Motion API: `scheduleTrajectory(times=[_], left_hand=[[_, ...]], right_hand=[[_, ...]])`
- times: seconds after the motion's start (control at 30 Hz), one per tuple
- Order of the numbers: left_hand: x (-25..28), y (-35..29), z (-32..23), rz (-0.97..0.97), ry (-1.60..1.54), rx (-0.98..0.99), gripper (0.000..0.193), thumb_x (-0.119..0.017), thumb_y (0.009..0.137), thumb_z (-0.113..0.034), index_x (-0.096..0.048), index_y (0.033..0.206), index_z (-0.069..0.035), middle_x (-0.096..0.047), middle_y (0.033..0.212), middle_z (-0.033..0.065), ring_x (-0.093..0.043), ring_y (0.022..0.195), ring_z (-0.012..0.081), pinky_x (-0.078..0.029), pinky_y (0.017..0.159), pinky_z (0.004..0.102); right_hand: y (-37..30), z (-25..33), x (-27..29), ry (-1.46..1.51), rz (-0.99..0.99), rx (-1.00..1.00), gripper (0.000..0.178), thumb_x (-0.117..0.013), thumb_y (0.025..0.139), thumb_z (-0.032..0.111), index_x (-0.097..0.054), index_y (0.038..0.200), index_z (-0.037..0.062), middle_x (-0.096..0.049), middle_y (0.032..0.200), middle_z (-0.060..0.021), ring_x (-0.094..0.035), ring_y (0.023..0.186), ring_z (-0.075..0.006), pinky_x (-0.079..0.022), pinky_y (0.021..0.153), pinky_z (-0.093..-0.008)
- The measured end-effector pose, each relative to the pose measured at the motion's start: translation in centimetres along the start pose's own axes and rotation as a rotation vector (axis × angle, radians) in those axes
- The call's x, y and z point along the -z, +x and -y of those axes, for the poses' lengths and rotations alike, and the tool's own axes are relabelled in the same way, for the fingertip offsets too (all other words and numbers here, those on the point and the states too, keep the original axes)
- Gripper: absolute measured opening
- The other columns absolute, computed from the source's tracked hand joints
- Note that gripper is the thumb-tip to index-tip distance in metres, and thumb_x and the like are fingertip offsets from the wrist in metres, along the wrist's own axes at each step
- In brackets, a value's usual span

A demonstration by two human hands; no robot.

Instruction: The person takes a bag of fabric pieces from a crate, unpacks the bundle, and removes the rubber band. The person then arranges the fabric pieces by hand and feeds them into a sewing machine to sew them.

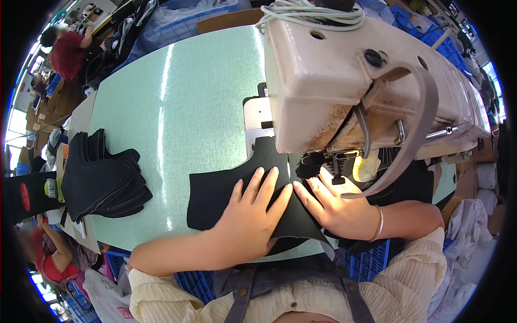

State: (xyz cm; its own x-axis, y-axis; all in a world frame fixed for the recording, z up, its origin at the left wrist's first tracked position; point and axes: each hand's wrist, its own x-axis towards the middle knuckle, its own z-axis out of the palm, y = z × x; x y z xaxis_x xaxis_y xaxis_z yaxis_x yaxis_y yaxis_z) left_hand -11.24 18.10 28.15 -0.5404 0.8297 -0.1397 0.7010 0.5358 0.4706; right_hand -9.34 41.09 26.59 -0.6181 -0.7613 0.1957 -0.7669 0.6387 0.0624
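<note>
A black fabric piece lies flat on the pale green table, its right end under the presser foot of a cream sewing machine. My left hand presses flat on the fabric with fingers spread. Just to its right, my right hand, with a silver bangle on the wrist, rests on the fabric close to the needle, fingers extended. A lamp lights the needle area brightly.
A stack of black cut fabric pieces sits at the table's left edge. Blue plastic crates stand below the table's front. Other people work at the far left, one in a red top. White cables coil on the machine.
</note>
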Motion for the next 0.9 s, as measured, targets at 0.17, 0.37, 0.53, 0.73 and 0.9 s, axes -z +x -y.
scheduleTrajectory(times=[0.17,0.37,0.53,0.73,0.9], left_hand=[[-2.5,0.4,-0.8,-0.168,0.228,0.06,0.061,-0.055,0.077,-0.017,-0.045,0.134,0.004,-0.039,0.138,0.0286,-0.039,0.128,0.0474,-0.038,0.096,0.0611],[-1.9,0.8,0.2,-0.163,0.2,0.041,0.062,-0.057,0.075,-0.015,-0.046,0.133,0.004,-0.04,0.138,0.0272,-0.038,0.129,0.0471,-0.038,0.097,0.061],[-1.5,1.5,1.5,-0.186,0.16,0.0,0.066,-0.061,0.072,-0.014,-0.046,0.133,0.004,-0.039,0.139,0.0273,-0.038,0.129,0.0476,-0.037,0.098,0.0623],[0.6,2.1,4.3,-0.097,0.086,-0.11,0.066,-0.066,0.07,-0.008,-0.047,0.133,-0.002,-0.04,0.138,0.0206,-0.035,0.131,0.0446,-0.035,0.101,0.0604],[1.3,2.2,5.5,-0.088,0.089,-0.187,0.06,-0.066,0.071,-0.004,-0.053,0.13,-0.008,-0.044,0.135,0.0148,-0.037,0.131,0.0392,-0.037,0.103,0.0557]], right_hand=[[-0.3,0.1,-0.4,-0.029,0.022,0.016,0.05,-0.055,0.072,0.015,-0.06,0.117,-0.009,-0.062,0.085,-0.017,-0.06,0.101,-0.0418,-0.051,0.083,-0.0401],[0.1,-0.5,-0.2,0.028,0.05,-0.007,0.052,-0.057,0.07,0.014,-0.06,0.116,-0.0092,-0.062,0.09,-0.0181,-0.06,0.102,-0.0404,-0.051,0.086,-0.0412],[0.4,-1.3,-1.1,0.126,-0.009,-0.055,0.049,-0.06,0.065,0.014,-0.061,0.11,-0.0084,-0.061,0.102,-0.0177,-0.056,0.105,-0.0357,-0.044,0.09,-0.0499],[0.4,-3.0,-1.5,0.136,-0.051,-0.022,0.026,-0.062,0.071,0.014,-0.066,0.094,0.0052,-0.06,0.096,-0.0149,-0.055,0.092,-0.0329,-0.043,0.08,-0.0455],[0.4,-4.5,-1.3,0.231,-0.112,-0.013,0.02,-0.066,0.069,0.014,-0.063,0.085,0.002,-0.056,0.083,-0.0129,-0.056,0.085,-0.0325,-0.045,0.075,-0.0425]])
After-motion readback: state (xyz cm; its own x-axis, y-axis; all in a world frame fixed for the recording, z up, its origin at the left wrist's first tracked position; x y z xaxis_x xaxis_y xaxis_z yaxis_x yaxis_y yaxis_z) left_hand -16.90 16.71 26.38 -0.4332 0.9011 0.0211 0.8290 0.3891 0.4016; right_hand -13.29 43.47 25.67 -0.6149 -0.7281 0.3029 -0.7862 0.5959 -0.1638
